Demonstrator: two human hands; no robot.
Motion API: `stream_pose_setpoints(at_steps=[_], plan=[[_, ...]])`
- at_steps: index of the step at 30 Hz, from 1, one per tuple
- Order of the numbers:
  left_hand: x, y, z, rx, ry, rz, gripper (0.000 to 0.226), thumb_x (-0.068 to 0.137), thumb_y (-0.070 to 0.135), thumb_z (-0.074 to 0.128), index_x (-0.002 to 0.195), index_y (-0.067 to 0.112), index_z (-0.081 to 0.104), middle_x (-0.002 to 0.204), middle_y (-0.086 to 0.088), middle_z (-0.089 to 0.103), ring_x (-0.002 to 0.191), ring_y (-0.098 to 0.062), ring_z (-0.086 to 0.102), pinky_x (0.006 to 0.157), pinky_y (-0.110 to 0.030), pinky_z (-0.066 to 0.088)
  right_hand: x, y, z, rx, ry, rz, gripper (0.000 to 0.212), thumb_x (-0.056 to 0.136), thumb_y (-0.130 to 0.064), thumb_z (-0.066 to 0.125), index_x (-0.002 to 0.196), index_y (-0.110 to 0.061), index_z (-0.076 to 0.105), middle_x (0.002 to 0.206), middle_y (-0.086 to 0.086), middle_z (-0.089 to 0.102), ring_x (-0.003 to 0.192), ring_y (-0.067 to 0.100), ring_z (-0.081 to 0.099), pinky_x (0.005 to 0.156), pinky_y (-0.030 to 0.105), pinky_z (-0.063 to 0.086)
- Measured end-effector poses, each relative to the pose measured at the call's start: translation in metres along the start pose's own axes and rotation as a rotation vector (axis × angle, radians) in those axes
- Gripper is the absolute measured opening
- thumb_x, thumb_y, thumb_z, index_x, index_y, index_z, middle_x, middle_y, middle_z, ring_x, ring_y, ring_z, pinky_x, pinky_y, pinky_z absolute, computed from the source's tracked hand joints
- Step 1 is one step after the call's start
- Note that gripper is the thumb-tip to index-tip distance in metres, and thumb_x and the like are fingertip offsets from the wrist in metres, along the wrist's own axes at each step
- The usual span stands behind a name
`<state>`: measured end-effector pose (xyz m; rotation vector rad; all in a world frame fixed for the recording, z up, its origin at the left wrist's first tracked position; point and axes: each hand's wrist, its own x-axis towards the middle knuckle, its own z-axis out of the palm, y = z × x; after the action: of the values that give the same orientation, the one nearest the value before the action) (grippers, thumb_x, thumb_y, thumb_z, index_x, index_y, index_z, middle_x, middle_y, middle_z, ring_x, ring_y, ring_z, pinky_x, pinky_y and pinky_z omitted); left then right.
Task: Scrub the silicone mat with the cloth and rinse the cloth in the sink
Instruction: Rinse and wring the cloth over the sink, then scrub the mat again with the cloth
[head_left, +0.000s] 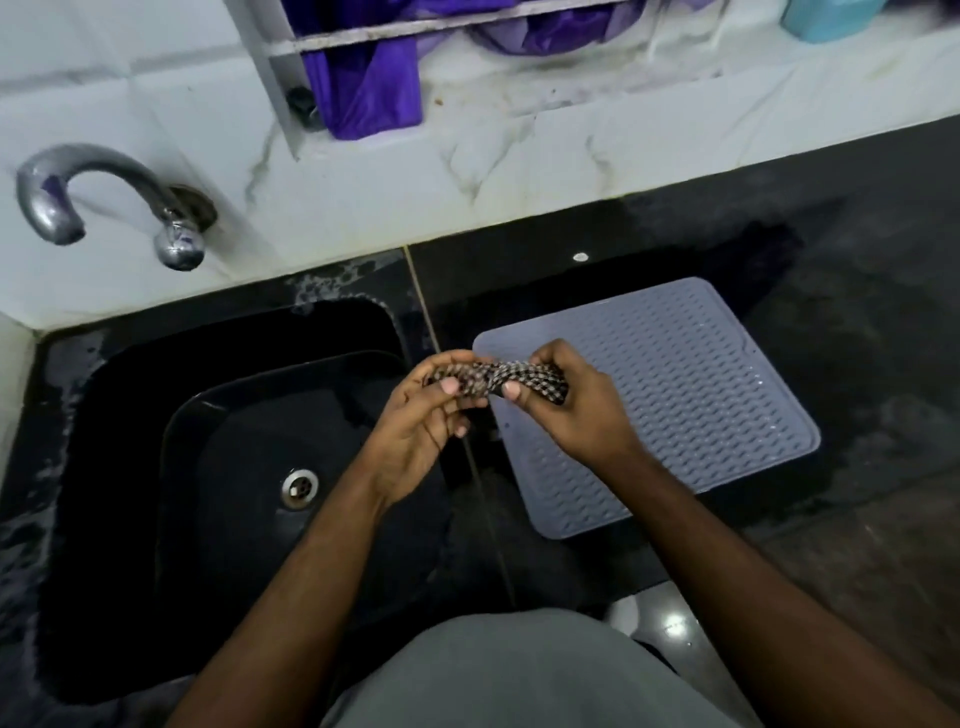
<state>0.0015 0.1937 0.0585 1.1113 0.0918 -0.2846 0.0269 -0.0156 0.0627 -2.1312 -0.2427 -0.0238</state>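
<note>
Left hand (423, 415) and right hand (563, 397) both clamped on twisted black-and-white checkered cloth (498, 382), one hand at each end, thumbs pressing on top. Cloth held in air above seam between black rectangular sink (130, 415) and left edge of grey ribbed silicone mat (701, 395). Mat lies flat on wet black stone worktop (857, 312), right of sink. Curved metal tap (104, 197) on white tiled wall (467, 166) behind sink.
</note>
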Motion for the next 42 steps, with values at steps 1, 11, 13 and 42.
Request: stream_pose_setpoints(at_steps=[1, 11, 13, 42], plan=[[0.005, -0.005, 0.015, -0.004, 0.027, 0.007, 0.037, 0.094, 0.01, 0.062, 0.13, 0.006, 0.059, 0.12, -0.015, 0.068, 0.09, -0.02, 0.067, 0.059, -0.024, 0.048, 0.003, 0.007, -0.013, 0.04, 0.007, 0.034, 0.034, 0.085, -0.045, 0.076, 0.095, -0.019, 0.057, 0.082, -0.004, 0.064, 0.075, 0.005, 0.061, 0.064, 0.021, 0.046], [0.058, -0.046, 0.178, 0.176, 0.688, -0.053, 0.018, 0.094, 0.031, 0.07, 0.086, 0.016, 0.067, 0.057, 0.014, 0.062, 0.046, 0.005, 0.052, 0.043, -0.017, 0.035, 0.006, 0.095, -0.112, 0.072, -0.16, 0.069, 0.041, 0.088, -0.06, 0.063, 0.098, -0.021, 0.065, 0.09, -0.002, 0.065, 0.08, 0.012, 0.064, 0.07, 0.036, 0.055], [0.06, -0.056, 0.188, 0.239, 0.715, -0.124, 0.025, 0.093, 0.039, 0.071, 0.094, 0.013, 0.069, 0.059, 0.013, 0.063, 0.047, 0.002, 0.052, 0.046, -0.021, 0.033, 0.008, 0.105, -0.127, 0.012, -0.187, -0.059, 0.039, 0.091, -0.053, 0.06, 0.115, -0.023, 0.064, 0.106, -0.004, 0.061, 0.097, 0.011, 0.062, 0.083, 0.039, 0.054], [0.061, -0.046, 0.127, 0.564, 0.651, 0.225, 0.037, 0.099, 0.048, 0.058, 0.123, 0.021, 0.059, 0.115, 0.003, 0.067, 0.109, -0.013, 0.063, 0.096, -0.033, 0.05, 0.018, 0.045, -0.11, -0.148, -0.066, -0.296, 0.013, 0.104, -0.032, 0.047, 0.112, -0.024, 0.041, 0.08, -0.006, 0.064, 0.063, 0.014, 0.062, 0.053, 0.035, 0.05]])
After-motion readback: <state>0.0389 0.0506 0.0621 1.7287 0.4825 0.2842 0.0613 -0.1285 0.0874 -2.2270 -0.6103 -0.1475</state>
